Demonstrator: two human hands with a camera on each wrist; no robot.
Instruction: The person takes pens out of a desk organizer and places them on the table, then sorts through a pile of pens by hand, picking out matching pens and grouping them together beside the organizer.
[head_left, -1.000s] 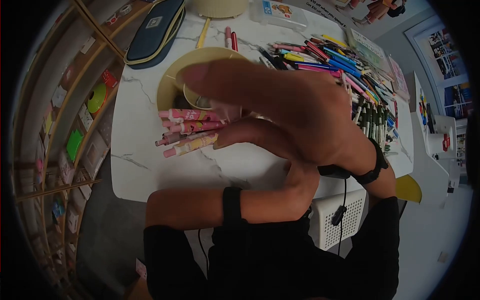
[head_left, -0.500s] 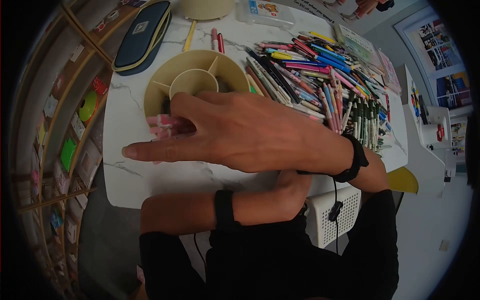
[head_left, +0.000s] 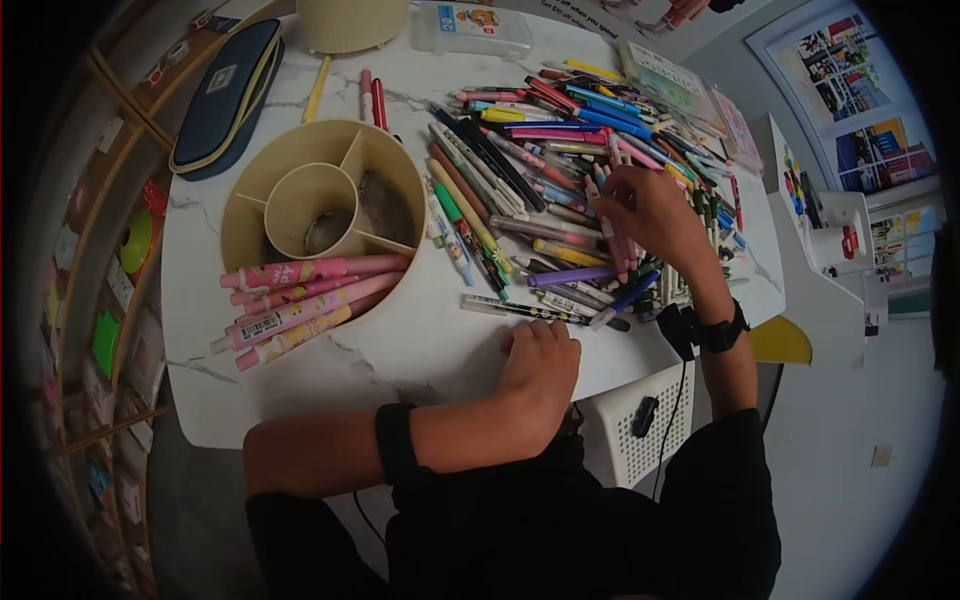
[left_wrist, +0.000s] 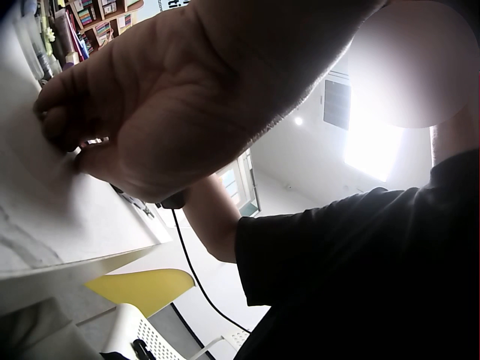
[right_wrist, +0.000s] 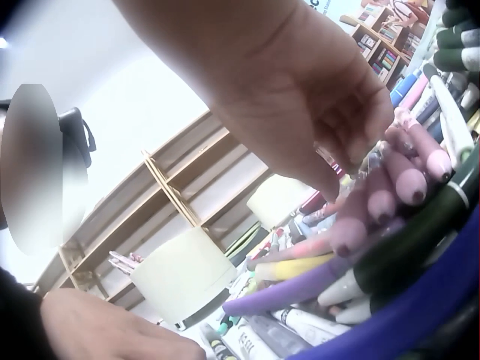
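My right hand is over the pen pile, its thumb and fingertips curled at a bunch of pink pens. In the right wrist view the pens' rounded ends point out below the fingers. My left hand rests at the table's front edge with loosely bent fingers and nothing held. At the left stands a round cream pen organizer with a central cup and dividers. Several pink patterned pens lean in its front compartment, ends over the rim.
A large heap of mixed pens covers the table's right side. A dark blue pencil case, a second cream container and a clear plastic box stand at the back. A white perforated chair is below the front edge.
My right hand has left the organizer and moved right to the pen pile. The pink patterned pens now stay in the organizer, out of the hand. My left hand remains near the front edge.
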